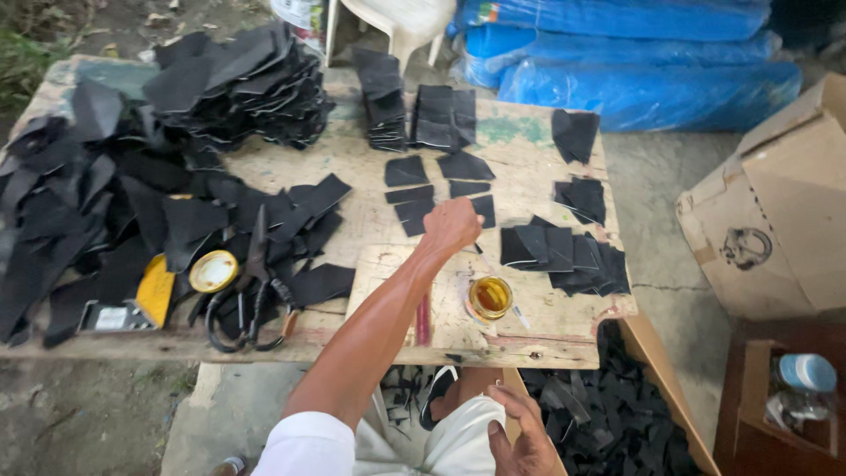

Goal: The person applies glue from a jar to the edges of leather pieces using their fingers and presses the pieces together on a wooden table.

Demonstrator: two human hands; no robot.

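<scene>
My left hand (pixel 452 225) reaches out over the wooden table (pixel 529 339), closed in a fist above a pale wooden board (pixel 388 264). A thin dark tip shows just under the fist; I cannot tell if it is held. Small flat black cut pieces (pixel 414 207) lie just beyond the fist, and overlapping black pieces (pixel 564 251) lie to its right. A small glass jar of yellow liquid (pixel 490 297) stands on the board near my forearm, beside a red stick (pixel 423 319). My right hand (pixel 524 434) rests loosely on my thigh, holding nothing.
A big heap of black scraps (pixel 106 203) covers the table's left. Large shears (pixel 251 295), a round yellow lid (pixel 213 271) and a yellow card (pixel 156 291) lie by it. Stacked pieces (pixel 441 115) sit at the back. A cardboard box (pixel 775 211) and blue sacks (pixel 634 70) stand right.
</scene>
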